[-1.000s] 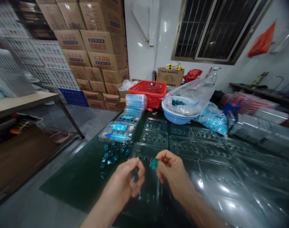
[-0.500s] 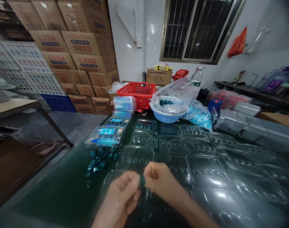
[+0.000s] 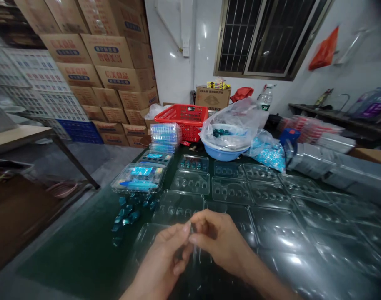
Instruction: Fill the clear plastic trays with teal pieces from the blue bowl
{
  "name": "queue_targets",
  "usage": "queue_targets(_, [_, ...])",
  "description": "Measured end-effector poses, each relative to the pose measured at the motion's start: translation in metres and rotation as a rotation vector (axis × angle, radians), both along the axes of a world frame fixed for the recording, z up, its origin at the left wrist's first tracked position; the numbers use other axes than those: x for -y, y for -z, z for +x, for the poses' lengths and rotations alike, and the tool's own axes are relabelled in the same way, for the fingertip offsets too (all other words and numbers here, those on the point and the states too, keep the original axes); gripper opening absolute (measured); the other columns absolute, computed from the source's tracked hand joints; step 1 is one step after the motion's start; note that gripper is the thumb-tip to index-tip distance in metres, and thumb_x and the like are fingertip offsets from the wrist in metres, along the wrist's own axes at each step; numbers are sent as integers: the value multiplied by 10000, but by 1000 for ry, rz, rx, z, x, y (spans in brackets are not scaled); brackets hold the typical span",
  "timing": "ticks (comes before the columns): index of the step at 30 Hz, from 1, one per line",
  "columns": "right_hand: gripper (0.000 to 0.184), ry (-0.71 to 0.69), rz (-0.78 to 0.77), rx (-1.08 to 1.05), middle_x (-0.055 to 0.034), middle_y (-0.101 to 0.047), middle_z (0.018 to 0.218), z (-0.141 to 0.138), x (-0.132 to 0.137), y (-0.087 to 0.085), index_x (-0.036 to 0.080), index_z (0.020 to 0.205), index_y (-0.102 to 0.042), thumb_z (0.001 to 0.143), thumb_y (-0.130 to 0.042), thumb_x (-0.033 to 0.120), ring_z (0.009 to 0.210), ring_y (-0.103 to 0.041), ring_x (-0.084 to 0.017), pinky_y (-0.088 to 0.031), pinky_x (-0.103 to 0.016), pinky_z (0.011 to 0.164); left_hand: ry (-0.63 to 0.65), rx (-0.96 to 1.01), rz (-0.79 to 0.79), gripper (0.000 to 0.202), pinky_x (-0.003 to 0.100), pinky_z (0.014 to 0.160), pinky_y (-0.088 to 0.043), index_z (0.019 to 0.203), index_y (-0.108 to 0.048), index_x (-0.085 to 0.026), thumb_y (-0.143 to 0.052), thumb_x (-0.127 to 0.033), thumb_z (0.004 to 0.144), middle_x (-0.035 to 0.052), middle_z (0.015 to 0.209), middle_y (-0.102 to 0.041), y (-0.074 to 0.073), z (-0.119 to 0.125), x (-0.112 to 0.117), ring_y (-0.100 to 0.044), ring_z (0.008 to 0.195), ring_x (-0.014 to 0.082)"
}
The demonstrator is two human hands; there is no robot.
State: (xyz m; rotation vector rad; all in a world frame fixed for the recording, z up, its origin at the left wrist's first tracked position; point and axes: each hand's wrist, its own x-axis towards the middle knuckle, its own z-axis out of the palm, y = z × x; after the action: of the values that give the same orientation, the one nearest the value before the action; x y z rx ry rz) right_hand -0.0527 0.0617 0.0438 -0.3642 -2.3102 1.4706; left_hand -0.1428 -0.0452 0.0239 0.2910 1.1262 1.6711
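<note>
My left hand (image 3: pixel 164 260) and my right hand (image 3: pixel 220 241) meet fingertip to fingertip low in the middle of the view, both pinched closed. Whatever sits between the fingertips is hidden. They hover over a clear plastic blister tray (image 3: pixel 146 237) at the near edge of the dark green table (image 3: pixel 84 254). Several more empty clear trays (image 3: pixel 229 189) lie in rows beyond and to the right. A small heap of loose teal pieces (image 3: pixel 128 212) lies left of the hands. Behind the heap sits a filled tray (image 3: pixel 139 177) with blue contents.
A stack of filled trays (image 3: pixel 165 135), a red basket (image 3: pixel 182 116), a blue basin (image 3: pixel 223 153) lined with a plastic bag and a bag of blue pieces (image 3: pixel 267 152) stand at the table's far end. Cardboard boxes (image 3: pixel 112 79) are piled at the back left. A wooden table (image 3: pixel 18 135) stands left.
The hands have come together. A teal piece that showed in my right fingers one second ago and between both hands half a second ago is now out of sight.
</note>
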Motion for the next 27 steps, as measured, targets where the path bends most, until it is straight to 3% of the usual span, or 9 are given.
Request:
queue_targets(4, [103,-30,183,-1,57,-488,618,-13,-3,-6,196,719,-575,676,-574,102,568,-456,-69,-339,-177,522,-9,52,33,209,159,344,-123,680,-543,-123,-483,-296,780,-13,594,-404,-2,-13,0,-298,448,35])
queue_targets(7, [87,-33,165,11,48,-512,608,-33,-17,-2,189,751,-582,704,-539,130,543,-465,-74,-350,-174,492,-45,89,23,185,159,353,-222,773,-580,-131,-481,-287,778,20,687,-478,-8,-30,5,-414,506,63])
queue_targets(11, [160,89,234,-28,7,-582,669,-78,-59,11,161,851,-610,713,-555,220,602,-521,-108,-405,-200,553,-209,90,23,210,227,506,-418,925,-588,-132,-544,-147,720,73,869,-534,-17,-58,21,-537,719,159])
queue_targets(15, [191,189,375,13,-16,-611,699,-126,-95,27,158,857,-635,702,-558,237,625,-540,-130,-414,-228,588,-401,-13,-18,319,278,628,-473,983,-579,-132,-591,-81,669,97,943,-554,-19,-81,45,-553,835,218])
queue_targets(21, [163,165,526,124,-8,-626,722,-162,-102,50,205,814,-657,665,-592,220,641,-551,-134,-395,-221,586,-430,-90,-101,434,205,485,-450,1076,-528,-205,-637,-161,659,56,888,-596,-15,-94,70,-547,607,119])
queue_targets(24, [162,157,601,187,-11,-624,752,-168,-100,60,212,823,-652,675,-590,231,655,-550,-134,-382,-216,576,-469,-30,-143,371,171,424,-413,1014,-563,-200,-646,-192,652,44,831,-622,-12,-94,71,-512,509,78])
queue_targets(27, [165,136,679,248,-13,-620,766,-170,-98,64,209,843,-644,694,-584,245,680,-549,-138,-371,-221,590,-536,42,-154,314,166,463,-437,918,-608,-183,-675,-179,611,36,763,-639,-8,-94,68,-544,549,92])
